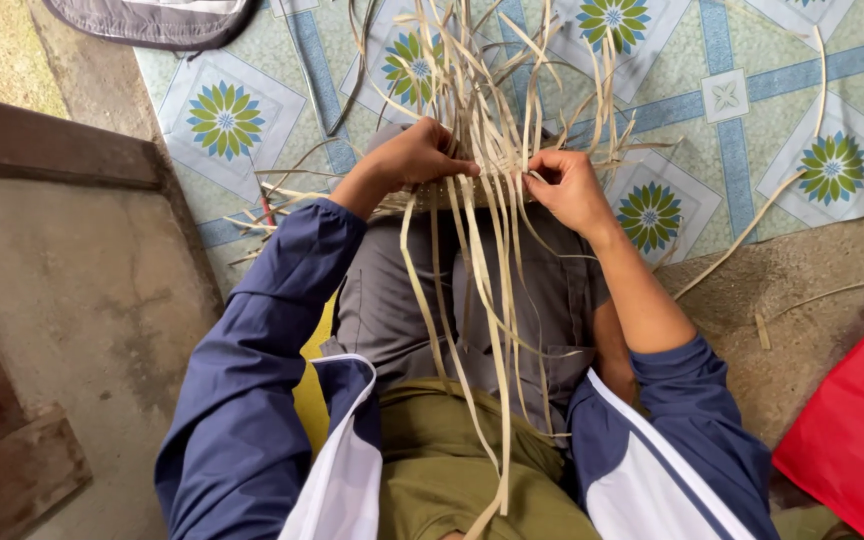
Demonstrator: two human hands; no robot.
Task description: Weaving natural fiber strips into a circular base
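The woven strips (pixel 472 190), thin, light and springy, rest on the person's knees above the floor mat's near edge (pixel 252 215), left hand (pixel 414 155) clamped on the weave, right hand (pixel 564 188) seemingly pinching one strand beside it.

- Floor mat (pixel 752 90): pale green, blue bands, flower medallions
- Bare concrete floor (pixel 82 290) left (stained)
- Brown wooden ledge (pixel 47 150) across it
- Daylight, soft, even
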